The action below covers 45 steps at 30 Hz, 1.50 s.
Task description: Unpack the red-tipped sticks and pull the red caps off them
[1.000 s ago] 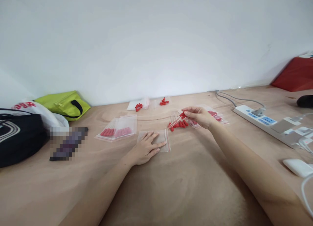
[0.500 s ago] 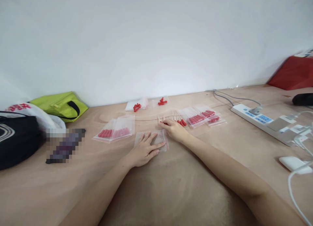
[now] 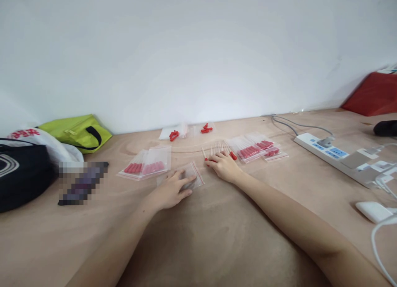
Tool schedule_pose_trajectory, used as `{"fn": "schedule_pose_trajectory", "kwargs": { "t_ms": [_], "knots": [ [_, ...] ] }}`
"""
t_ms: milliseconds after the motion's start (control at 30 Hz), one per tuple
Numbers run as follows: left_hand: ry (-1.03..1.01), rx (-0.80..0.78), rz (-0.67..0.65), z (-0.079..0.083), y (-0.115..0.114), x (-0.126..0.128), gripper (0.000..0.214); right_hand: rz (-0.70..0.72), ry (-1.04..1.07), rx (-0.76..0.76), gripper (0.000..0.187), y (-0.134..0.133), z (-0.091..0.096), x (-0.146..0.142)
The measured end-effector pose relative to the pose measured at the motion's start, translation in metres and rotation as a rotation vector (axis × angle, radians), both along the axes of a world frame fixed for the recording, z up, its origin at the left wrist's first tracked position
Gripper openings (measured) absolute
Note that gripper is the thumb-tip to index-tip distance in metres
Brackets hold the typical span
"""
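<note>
My left hand (image 3: 173, 190) lies with its fingers spread on a clear zip bag (image 3: 196, 176) with a red seal line, pressing it to the table. My right hand (image 3: 225, 166) is curled over a row of thin pale sticks with red ends (image 3: 233, 155); its fingertips close around the red ends at the row's left side, and the palm hides part of the row. Left of the hands lie filled zip bags (image 3: 155, 167) of red-ended pieces. Right of the row are more filled bags (image 3: 249, 150).
Small red pieces (image 3: 206, 128) lie on bags near the wall, with others (image 3: 174, 135) beside them. A power strip (image 3: 322, 152) with cables and a white charger (image 3: 374, 211) are at right. A green bag (image 3: 74, 132) and a black bag (image 3: 25, 179) stand at left.
My left hand has slid left and towards me, and the zip bag under it has shifted left and turned. My right hand has moved slightly right, its fingers now further over the sticks.
</note>
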<state>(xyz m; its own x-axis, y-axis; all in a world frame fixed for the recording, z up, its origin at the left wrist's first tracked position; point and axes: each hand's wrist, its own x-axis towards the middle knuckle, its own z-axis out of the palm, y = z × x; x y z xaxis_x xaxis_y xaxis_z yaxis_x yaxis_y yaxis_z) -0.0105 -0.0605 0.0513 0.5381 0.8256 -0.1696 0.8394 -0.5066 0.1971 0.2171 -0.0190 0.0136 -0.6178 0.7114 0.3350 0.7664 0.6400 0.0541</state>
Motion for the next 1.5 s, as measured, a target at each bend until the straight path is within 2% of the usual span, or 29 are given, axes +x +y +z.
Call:
{"fn": "schedule_pose_trajectory", "kwargs": {
  "t_ms": [267,500,733,800,900,967,1133,1233,1300,1367,1433,1500],
  "knots": [
    [-0.043,0.049,0.033,0.005,0.004,-0.001,0.043,0.008,-0.017,0.052,0.027,-0.002,0.001,0.005],
    [-0.205,0.175,0.14,-0.011,0.016,-0.001,0.034,0.088,0.087,0.098,0.029,-0.003,-0.007,0.004],
    [-0.216,0.199,0.217,-0.017,0.019,-0.002,0.037,0.1,0.138,0.166,0.025,-0.007,-0.007,0.003],
    [-0.209,0.191,0.167,-0.017,0.018,-0.001,0.04,0.125,0.164,0.173,0.023,-0.009,-0.006,0.002],
    [-0.164,0.139,0.024,-0.02,0.015,0.002,0.043,0.191,0.205,0.174,0.023,-0.012,-0.005,-0.001],
    [-0.133,0.117,-0.006,-0.021,0.014,0.005,0.042,0.226,0.213,0.169,0.024,-0.015,-0.005,-0.003],
    [-0.262,0.215,0.191,-0.027,0.019,0.002,0.037,0.234,0.223,0.155,0.02,-0.017,-0.006,-0.004],
    [-0.368,0.208,0.337,-0.032,0.021,-0.001,0.035,0.23,0.24,0.166,0.019,-0.016,-0.007,-0.004],
    [-0.419,0.15,0.367,-0.035,0.021,-0.002,0.034,0.236,0.246,0.176,0.019,-0.016,-0.007,-0.003],
    [-0.46,0.125,0.341,-0.035,0.02,-0.002,0.027,0.241,0.253,0.182,0.02,-0.016,-0.007,-0.003],
    [-0.506,0.155,0.345,-0.03,0.024,-0.004,0.018,0.246,0.262,0.185,0.02,-0.016,-0.007,-0.004],
    [-0.534,0.238,0.444,-0.021,0.034,-0.01,0.017,0.244,0.271,0.188,0.019,-0.016,-0.008,-0.004]
  ]
}}
